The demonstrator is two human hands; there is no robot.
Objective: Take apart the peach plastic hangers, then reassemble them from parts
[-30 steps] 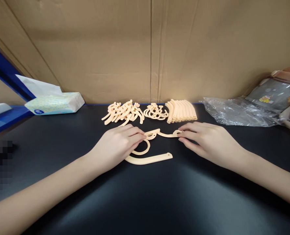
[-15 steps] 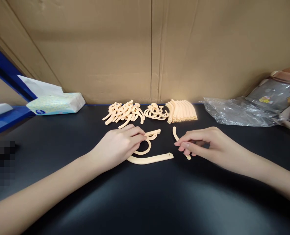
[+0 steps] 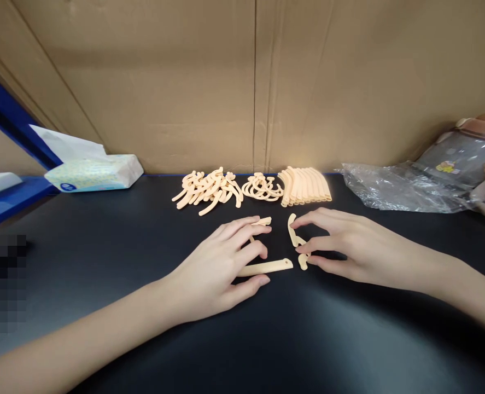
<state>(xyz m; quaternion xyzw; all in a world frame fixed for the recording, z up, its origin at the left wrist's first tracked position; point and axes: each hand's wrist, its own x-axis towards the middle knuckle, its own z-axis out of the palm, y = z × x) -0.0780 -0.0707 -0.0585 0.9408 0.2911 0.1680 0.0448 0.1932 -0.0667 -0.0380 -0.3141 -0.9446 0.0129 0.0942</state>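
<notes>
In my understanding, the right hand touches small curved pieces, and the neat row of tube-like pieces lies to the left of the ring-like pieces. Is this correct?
Not quite: in the head view, the neat row of tube-like pieces lies to the right of the ring-like pieces, not to the left. The right hand does touch small curved pieces, as you wrote.

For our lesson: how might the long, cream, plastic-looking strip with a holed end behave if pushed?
Lying flat, the strip would likely slide, not roll. Being slim, it is probably light; smooth-looking, it may be slippery.
</notes>
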